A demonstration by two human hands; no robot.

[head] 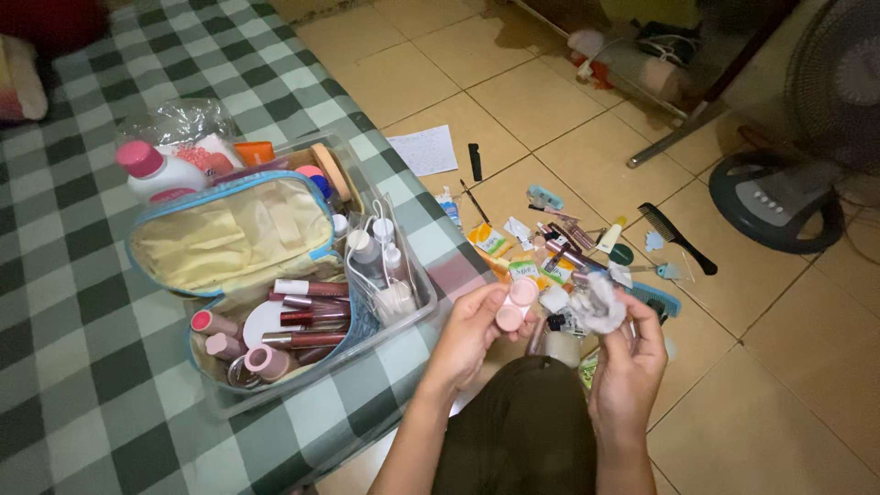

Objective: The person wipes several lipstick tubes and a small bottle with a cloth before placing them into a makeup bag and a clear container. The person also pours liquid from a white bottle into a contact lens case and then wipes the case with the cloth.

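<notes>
My left hand (pixel 467 335) holds a small pink double-cup case (pixel 515 303), shaped like two joined round lids, between thumb and fingers. My right hand (pixel 632 362) grips a crumpled white tissue (pixel 598 302) just right of the case, nearly touching it. Both hands hover over a scatter of small cosmetics (pixel 550 252) on the tiled floor. To the left, an open blue-trimmed cream pouch (pixel 229 240) filled with lip products lies in a clear plastic bin (pixel 417 312).
The bin sits on a green checked cloth (pixel 92 348) with a pink-capped white bottle (pixel 156 172). On the floor lie a black comb (pixel 676 236), a paper sheet (pixel 424 149) and a fan base (pixel 775 197). My knee (pixel 522 422) is below my hands.
</notes>
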